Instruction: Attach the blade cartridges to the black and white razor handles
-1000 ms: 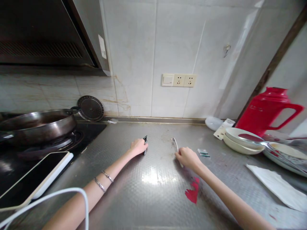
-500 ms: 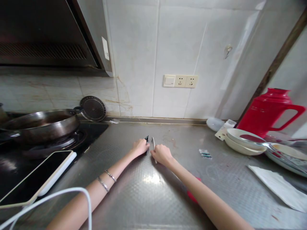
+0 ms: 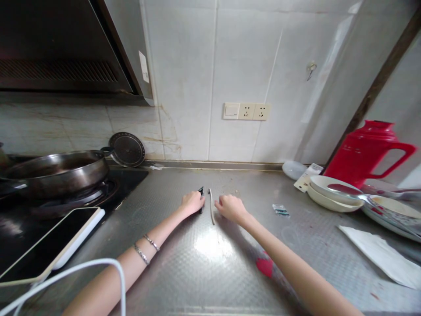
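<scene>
Two bare hands work at the middle of a metal counter (image 3: 184, 281). The left hand (image 3: 192, 203) is closed around a small black object (image 3: 201, 192), whose far end pokes out beyond the fingers; the rest is hidden. Just right of it, a thin whitish strip (image 3: 211, 204) lies on the metal between the hands, running from far to near with a slight bend. The right hand (image 3: 231, 208) sits just right of this strip, apart from it and not grasping it; its fingers bend inward, and whether they are loose or clenched I cannot tell.

Further right lies a small clear packet (image 3: 280, 210) with green marks. Nearer, a red scrap (image 3: 264, 265) shows partly behind the right forearm. At the far right, a red jug (image 3: 360, 153) stands behind stacked bowls (image 3: 332, 203), and a white paper sheet (image 3: 378, 254) lies nearer. On the left, a wide metal pan (image 3: 66, 173) sits on the black stove (image 3: 131, 177), with a phone (image 3: 54, 241) nearer and a white cable (image 3: 98, 261) looping in front.
</scene>
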`<action>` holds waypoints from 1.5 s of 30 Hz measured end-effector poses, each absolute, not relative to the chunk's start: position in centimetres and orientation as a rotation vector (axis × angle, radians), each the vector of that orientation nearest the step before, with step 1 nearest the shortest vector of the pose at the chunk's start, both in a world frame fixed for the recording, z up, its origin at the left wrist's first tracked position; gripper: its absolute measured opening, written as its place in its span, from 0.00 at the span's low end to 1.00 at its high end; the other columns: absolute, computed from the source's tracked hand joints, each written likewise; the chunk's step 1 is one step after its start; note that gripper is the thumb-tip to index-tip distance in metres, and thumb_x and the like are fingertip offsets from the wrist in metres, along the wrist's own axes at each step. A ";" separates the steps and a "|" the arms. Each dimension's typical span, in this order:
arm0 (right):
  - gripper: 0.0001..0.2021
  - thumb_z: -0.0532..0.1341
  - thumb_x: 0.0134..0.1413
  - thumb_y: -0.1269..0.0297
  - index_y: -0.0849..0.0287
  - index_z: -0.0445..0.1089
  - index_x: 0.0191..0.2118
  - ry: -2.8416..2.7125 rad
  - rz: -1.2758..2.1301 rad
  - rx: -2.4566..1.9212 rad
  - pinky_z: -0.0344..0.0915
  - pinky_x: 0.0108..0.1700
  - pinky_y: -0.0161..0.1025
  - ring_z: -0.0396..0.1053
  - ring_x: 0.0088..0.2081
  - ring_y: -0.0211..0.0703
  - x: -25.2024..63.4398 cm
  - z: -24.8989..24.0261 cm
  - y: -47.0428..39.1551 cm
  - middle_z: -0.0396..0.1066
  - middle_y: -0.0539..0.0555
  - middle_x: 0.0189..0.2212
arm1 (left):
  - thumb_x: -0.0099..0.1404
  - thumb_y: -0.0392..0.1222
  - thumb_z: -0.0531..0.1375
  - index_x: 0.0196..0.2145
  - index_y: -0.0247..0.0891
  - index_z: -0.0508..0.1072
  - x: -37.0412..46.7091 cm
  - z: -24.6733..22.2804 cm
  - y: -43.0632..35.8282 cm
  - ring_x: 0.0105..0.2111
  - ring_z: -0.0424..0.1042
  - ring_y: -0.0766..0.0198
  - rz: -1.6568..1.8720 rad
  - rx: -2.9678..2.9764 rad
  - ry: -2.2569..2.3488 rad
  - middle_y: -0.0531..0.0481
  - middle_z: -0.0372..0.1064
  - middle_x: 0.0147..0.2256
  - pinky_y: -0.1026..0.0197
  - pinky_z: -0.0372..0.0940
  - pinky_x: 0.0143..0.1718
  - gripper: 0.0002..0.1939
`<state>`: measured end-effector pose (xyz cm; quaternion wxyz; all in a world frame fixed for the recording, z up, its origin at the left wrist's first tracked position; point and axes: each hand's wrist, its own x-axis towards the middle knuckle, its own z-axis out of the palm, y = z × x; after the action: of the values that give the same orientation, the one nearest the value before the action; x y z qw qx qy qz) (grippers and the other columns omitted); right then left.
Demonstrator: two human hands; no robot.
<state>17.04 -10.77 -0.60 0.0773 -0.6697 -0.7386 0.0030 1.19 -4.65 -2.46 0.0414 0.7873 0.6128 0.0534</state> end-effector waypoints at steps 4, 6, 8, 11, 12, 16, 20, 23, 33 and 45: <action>0.12 0.53 0.49 0.62 0.59 0.71 0.35 -2.207 0.072 -1.796 0.61 0.36 0.36 0.69 0.35 0.43 25.8 0.4 -11.3 0.72 0.56 0.32 | 0.63 0.54 0.43 0.35 0.36 0.74 -0.3 -2.2 -4.2 0.39 0.72 0.53 0.172 2.403 1.878 0.38 0.72 0.38 0.58 0.63 0.36 0.26; 0.12 0.56 0.45 0.63 0.60 0.70 0.36 -2.215 0.113 -1.671 0.61 0.41 0.37 0.68 0.38 0.44 31.5 0.3 -11.8 0.71 0.57 0.36 | 0.63 0.54 0.43 0.34 0.35 0.74 -1.6 -1.9 -3.6 0.39 0.72 0.52 0.199 2.388 1.892 0.37 0.72 0.38 0.58 0.63 0.36 0.26; 0.17 0.58 0.42 0.60 0.59 0.70 0.41 -2.176 0.185 -1.691 0.62 0.42 0.41 0.67 0.41 0.48 36.8 -0.4 -12.4 0.70 0.58 0.41 | 0.63 0.53 0.44 0.33 0.35 0.74 -2.8 -1.4 -3.0 0.39 0.72 0.53 0.230 2.360 1.913 0.37 0.72 0.38 0.58 0.62 0.35 0.24; 0.25 0.62 0.38 0.54 0.57 0.68 0.46 -2.104 0.299 -1.793 0.62 0.44 0.44 0.65 0.46 0.54 42.5 -1.7 -13.4 0.68 0.59 0.47 | 0.63 0.51 0.45 0.28 0.35 0.74 -3.9 -0.8 -2.1 0.35 0.72 0.54 0.277 2.331 1.889 0.38 0.73 0.34 0.60 0.60 0.32 0.23; 0.27 0.62 0.37 0.54 0.57 0.68 0.47 -2.095 0.334 -1.808 0.62 0.46 0.45 0.65 0.47 0.55 43.5 -2.2 -13.7 0.67 0.59 0.48 | 0.62 0.50 0.45 0.27 0.35 0.74 -4.0 -0.6 -2.0 0.33 0.72 0.55 0.301 2.334 1.870 0.39 0.73 0.32 0.61 0.60 0.31 0.23; 0.31 0.63 0.37 0.54 0.58 0.65 0.52 -2.053 0.443 -1.831 0.63 0.45 0.45 0.64 0.48 0.55 44.7 -3.5 -14.3 0.66 0.59 0.50 | 0.62 0.49 0.45 0.24 0.35 0.72 -3.4 -0.3 -1.9 0.28 0.70 0.58 0.405 2.374 1.780 0.43 0.71 0.26 0.62 0.56 0.27 0.22; 0.30 0.62 0.39 0.54 0.59 0.64 0.52 -2.034 0.520 -1.791 0.65 0.43 0.43 0.65 0.48 0.54 44.3 -3.9 -14.2 0.67 0.60 0.49 | 0.62 0.50 0.47 0.22 0.36 0.71 -2.2 0.0 -2.6 0.26 0.68 0.61 0.472 2.423 1.700 0.46 0.70 0.24 0.64 0.53 0.26 0.21; 0.30 0.62 0.40 0.54 0.59 0.64 0.51 -2.017 0.507 -1.768 0.65 0.40 0.43 0.65 0.46 0.54 44.3 -3.9 -14.3 0.68 0.60 0.47 | 0.61 0.50 0.47 0.23 0.36 0.72 -1.6 0.4 -3.0 0.25 0.66 0.63 0.503 2.425 1.684 0.47 0.69 0.24 0.65 0.52 0.26 0.20; 0.31 0.62 0.43 0.53 0.55 0.59 0.55 -2.124 0.373 -1.536 0.62 0.43 0.46 0.65 0.46 0.51 37.6 -2.2 -11.2 0.69 0.58 0.45 | 0.55 0.50 0.57 0.36 0.35 0.71 2.1 0.9 -3.9 0.36 0.65 0.61 0.684 2.732 1.106 0.47 0.69 0.33 0.62 0.59 0.37 0.16; 0.31 0.65 0.42 0.61 0.55 0.59 0.55 -2.326 0.338 -1.197 0.60 0.48 0.45 0.63 0.46 0.46 26.7 0.1 -8.4 0.69 0.55 0.43 | 0.51 0.59 0.59 0.46 0.35 0.67 5.7 -1.0 -4.9 0.45 0.60 0.53 0.447 2.898 1.090 0.42 0.63 0.42 0.56 0.57 0.46 0.31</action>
<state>26.72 -8.37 0.10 0.2494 -0.4397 -0.8539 0.1240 5.72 -4.87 -1.00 0.0069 0.9264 0.3484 0.1428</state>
